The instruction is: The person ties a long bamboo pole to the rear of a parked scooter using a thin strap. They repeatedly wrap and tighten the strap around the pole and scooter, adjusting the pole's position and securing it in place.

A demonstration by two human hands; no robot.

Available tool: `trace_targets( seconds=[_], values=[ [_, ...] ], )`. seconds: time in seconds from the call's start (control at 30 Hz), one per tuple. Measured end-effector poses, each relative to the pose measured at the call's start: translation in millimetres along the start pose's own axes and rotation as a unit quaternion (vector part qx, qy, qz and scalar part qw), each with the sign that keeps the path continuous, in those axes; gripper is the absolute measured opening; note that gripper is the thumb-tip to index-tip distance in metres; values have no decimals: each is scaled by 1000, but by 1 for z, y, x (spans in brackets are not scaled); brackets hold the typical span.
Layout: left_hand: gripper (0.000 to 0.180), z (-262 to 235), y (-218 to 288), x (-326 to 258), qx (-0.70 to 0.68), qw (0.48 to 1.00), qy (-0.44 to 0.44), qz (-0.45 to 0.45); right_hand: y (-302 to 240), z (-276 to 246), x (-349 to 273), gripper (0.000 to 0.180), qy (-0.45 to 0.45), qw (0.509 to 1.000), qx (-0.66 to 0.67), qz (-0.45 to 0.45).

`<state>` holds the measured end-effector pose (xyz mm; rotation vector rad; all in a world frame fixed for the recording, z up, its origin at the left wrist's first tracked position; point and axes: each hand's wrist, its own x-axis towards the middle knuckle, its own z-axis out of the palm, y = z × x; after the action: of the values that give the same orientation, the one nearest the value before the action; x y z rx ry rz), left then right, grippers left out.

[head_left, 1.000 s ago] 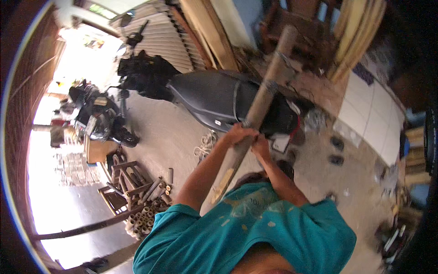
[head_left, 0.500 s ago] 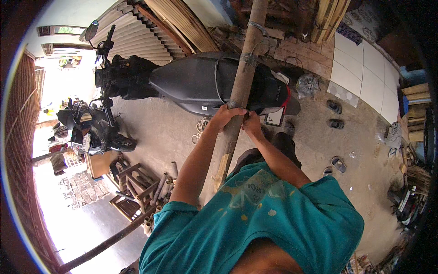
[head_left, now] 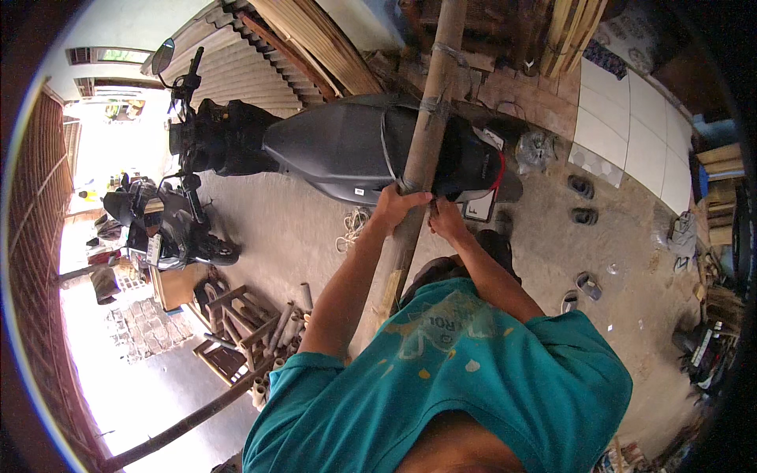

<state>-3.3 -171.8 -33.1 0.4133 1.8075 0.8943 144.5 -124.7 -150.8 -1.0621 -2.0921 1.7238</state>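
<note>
A long, thick bamboo pole [head_left: 430,118] rises from near my body toward the top of the view, almost upright. My left hand [head_left: 397,206] wraps around it from the left. My right hand [head_left: 447,221] grips it just beside and slightly lower, on the right. Both forearms come up from my teal shirt. The pole's lower end is hidden behind my arms and chest. A band or tie circles the pole higher up, above the scooter seat.
A black scooter [head_left: 347,150] is parked right behind the pole. A second motorbike [head_left: 162,225] stands at the left. Wooden frames and short poles [head_left: 244,331] lie on the concrete floor. Sandals [head_left: 582,201] sit at the right, near white tiles [head_left: 631,130]. Planks lean against the back wall.
The pole has swung from a rightward lean to nearly upright. Both hands stay on it, and the view has shifted closer to the scooter.
</note>
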Motion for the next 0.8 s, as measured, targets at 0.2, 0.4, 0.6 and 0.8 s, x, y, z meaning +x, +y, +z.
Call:
trace_targets(
  seconds=[0.2,0.4,0.6,0.8],
  values=[
    [70,-4,0,0,59,997,28,39,-25,-12,-27,29,-24,992,47,117],
    [76,2,6,-13,114,986,72,95,-36,-64,-53,33,-20,991,-119,-58],
    [57,4,6,-16,142,974,105,141,-48,-103,-85,33,23,928,-242,-282],
    [70,3,6,-14,102,985,70,122,-76,-123,-76,36,-293,863,-337,-236]
  ],
)
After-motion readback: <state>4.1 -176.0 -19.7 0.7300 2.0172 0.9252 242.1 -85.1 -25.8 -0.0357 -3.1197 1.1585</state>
